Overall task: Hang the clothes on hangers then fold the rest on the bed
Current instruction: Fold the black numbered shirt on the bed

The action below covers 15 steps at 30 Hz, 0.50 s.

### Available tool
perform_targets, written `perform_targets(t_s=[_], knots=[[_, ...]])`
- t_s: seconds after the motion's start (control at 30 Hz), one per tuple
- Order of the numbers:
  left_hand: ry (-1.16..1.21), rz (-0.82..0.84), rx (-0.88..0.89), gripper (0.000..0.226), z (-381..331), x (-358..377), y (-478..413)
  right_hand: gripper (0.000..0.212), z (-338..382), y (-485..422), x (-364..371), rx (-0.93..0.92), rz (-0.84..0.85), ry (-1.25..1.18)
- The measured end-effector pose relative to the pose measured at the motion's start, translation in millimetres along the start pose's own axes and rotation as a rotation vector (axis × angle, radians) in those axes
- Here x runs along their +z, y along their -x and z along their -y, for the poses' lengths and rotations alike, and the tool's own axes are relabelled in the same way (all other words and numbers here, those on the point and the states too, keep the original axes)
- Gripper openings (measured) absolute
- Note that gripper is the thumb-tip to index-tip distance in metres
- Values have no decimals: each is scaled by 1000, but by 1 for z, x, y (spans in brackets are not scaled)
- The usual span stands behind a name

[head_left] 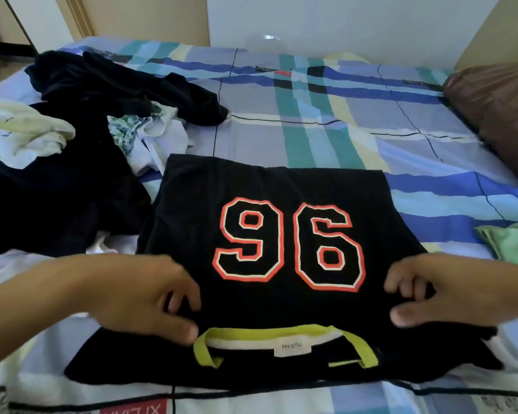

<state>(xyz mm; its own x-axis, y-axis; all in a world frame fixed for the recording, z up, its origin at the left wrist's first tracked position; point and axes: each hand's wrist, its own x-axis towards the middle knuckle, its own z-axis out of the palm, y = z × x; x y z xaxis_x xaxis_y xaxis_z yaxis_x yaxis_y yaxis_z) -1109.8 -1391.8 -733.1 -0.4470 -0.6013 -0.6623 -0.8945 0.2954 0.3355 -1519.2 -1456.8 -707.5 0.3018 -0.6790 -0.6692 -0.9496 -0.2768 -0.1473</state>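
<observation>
From the head view, the black shirt [281, 186] with the orange-edged "96" lay flat in front of me on the checked bed [311, 130], its lower part folded up over the body so the number faced me. The lime collar [269, 331] showed just below the fold. My left hand [138, 297] pinched the folded edge at the shirt's left side, thumb beside the collar and fingers curled on the cloth. My right hand [449, 294] gripped the same edge on the right, thumb and bent fingers closed on the fabric. A pile [87, 94] of dark and pale clothes lay to the left. A brown pillow [497, 109] sat far right, with a green cloth [515, 243] nearer me.
</observation>
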Motion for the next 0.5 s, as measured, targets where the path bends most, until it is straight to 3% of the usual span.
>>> perform_targets(t_s=[0.13,0.23,0.3,0.4,0.5], knots=[[-25,-606,131,46,23,-41,-43,39,-11,-48,-25,-39,-475,-81],[-102,-809,17,38,63,-83,-97,49,-26,-106,-56,-56,-717,-123],[-198,-791,-165,53,86,-111,-125,66,-38,-141,-78,11,-715,-85],[-183,-610,-348,68,111,-135,-145,88,-56,-176,-99,125,-533,-82],[-216,-551,-391,52,122,-140,-147,82,-65,-189,-104,184,-438,-132]])
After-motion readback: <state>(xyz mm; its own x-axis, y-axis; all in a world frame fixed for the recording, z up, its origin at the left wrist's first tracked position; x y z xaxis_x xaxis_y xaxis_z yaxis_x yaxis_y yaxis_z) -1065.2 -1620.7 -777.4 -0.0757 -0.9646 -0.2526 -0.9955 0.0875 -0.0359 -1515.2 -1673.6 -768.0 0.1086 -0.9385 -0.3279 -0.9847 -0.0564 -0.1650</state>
